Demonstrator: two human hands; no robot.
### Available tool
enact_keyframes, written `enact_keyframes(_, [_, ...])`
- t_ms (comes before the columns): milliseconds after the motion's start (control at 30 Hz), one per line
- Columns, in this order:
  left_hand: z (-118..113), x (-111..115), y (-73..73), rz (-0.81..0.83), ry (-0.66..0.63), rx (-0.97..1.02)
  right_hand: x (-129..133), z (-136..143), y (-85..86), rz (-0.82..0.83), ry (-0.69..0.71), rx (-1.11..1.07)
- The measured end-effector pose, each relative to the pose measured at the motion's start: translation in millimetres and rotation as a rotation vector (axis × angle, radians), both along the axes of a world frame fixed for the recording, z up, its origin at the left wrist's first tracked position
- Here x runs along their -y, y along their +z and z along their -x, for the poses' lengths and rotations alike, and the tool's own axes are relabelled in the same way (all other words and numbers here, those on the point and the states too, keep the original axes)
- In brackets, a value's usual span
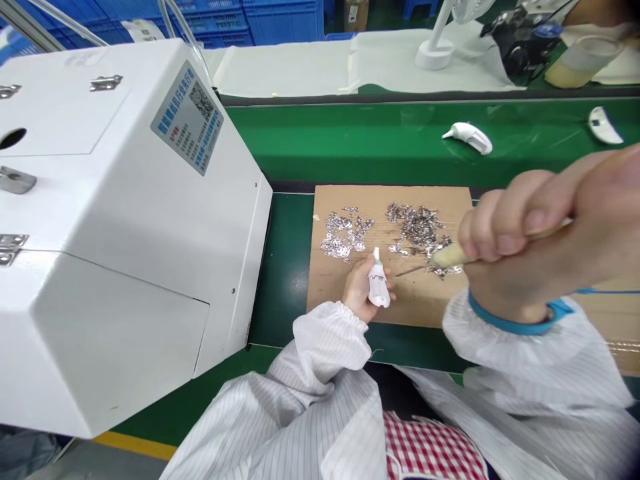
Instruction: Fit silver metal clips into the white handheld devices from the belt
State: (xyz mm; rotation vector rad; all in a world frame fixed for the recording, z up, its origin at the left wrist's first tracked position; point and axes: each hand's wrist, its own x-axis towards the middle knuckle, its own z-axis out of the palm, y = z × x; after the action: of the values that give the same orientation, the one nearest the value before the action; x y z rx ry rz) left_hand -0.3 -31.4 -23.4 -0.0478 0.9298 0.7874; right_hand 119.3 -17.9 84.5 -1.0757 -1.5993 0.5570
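My left hand (361, 288) holds a white plastic housing (379, 285) with a narrow tip pointing away from me. A greenish band rings its neck, and small metal bits show across its middle. Closed in a fist, my right hand (525, 220) grips a tool with a pale yellow handle (450, 255) and a thin metal shaft (411, 271). The shaft's end points at the housing, a little to its right and apart from it. Beyond the hands, small shiny metal pieces form a left pile (345, 233) and a right pile (420, 227) on a cardboard sheet (330, 293).
A large white machine (165, 220) stands close on my left. On the green conveyor belt (350, 140) lie a white pointed housing (469, 137) and a white curved part (605, 125). Across it are a white fan stand (435, 55), a cup (583, 63) and part of another person (600, 12).
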Motion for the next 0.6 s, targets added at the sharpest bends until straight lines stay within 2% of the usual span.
enact_keyframes(67, [-4,3,-6.6,-0.013,0.011,-0.038,-1,15,-2.1,-0.076,-0.029,-0.394])
enact_keyframes(133, [-6,5,-9.2,-0.026,0.01,-0.045,-3,29,-9.0,-0.139,0.001,-0.578])
enact_keyframes(233, [-6,5,-8.1,-0.03,0.005,-0.048,-6,39,-18.3,-0.158,0.038,-0.566])
enact_keyframes(367, [-6,4,-7.5,-0.041,0.005,-0.05,-6,37,-20.9,-0.14,0.028,-0.537])
enact_keyframes(600, [-13,7,-20.1,-0.088,0.112,-0.119,3,39,-28.4,-0.125,0.126,-0.395])
